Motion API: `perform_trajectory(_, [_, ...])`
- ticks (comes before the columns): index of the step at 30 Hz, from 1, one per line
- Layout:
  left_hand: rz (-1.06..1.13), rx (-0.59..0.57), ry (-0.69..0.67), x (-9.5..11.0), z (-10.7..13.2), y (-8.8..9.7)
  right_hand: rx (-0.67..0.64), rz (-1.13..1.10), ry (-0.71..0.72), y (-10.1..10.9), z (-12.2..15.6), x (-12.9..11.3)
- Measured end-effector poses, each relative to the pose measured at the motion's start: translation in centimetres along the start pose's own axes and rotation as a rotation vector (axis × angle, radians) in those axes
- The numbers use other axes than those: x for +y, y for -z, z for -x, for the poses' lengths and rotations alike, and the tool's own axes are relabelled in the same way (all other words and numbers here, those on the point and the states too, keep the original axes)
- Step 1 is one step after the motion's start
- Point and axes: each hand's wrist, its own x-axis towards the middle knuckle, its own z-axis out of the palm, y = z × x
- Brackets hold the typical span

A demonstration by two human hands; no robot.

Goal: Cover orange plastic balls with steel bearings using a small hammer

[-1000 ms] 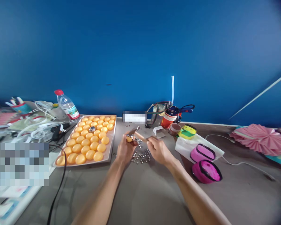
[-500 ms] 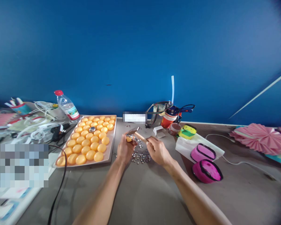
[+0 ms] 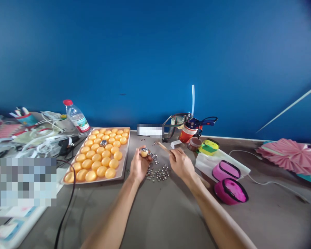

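Note:
In the head view, my left hand [image 3: 139, 167] is closed around a small orange ball [image 3: 144, 152] with a shiny silvery face turned up. My right hand [image 3: 181, 163] grips a thin wooden stick [image 3: 162, 146], its end pointing up and left, apart from the ball. A loose pile of small silvery beads [image 3: 160, 173] lies on the grey table between my hands. Left of my left hand, a shallow tray [image 3: 124, 152] holds rows of orange balls [image 3: 96, 156]. One silvery ball [image 3: 103, 143] sits among them.
A water bottle [image 3: 77, 117] leans behind the tray, near tangled white cables [image 3: 38, 141]. At the back stands a red cup [image 3: 188, 133] with tools. To the right are a small jar [image 3: 195, 144], a yellow-green case [image 3: 209, 146], two pink cases [image 3: 230, 191] and a pink paper fan [image 3: 282, 154].
My right hand has drawn the stick away from the ball, to the right. The ball's silvery face now shows in my left hand, which stays in about the same place.

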Motion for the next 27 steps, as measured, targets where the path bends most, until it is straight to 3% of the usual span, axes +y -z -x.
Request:
perform_trajectory(5, [-0.034,-0.067,-0.008,-0.1,0.2,0.1,-0.095,0.186,-0.073,-1.3,-0.1,1.4])
perform_trajectory(11, [-0.106,-0.086,-0.039,-0.2,0.4,-0.2,-0.117,0.276,-0.053,-2.2,0.0,2.1])
perform_trajectory(22, [-0.156,-0.063,-0.054,-0.8,0.4,-0.2,-0.142,0.244,-0.045,-2.5,0.2,1.4])
perform_trajectory(27, [-0.143,-0.051,-0.041,-0.5,0.3,-0.1,-0.131,0.131,0.099,-2.0,0.4,0.2])
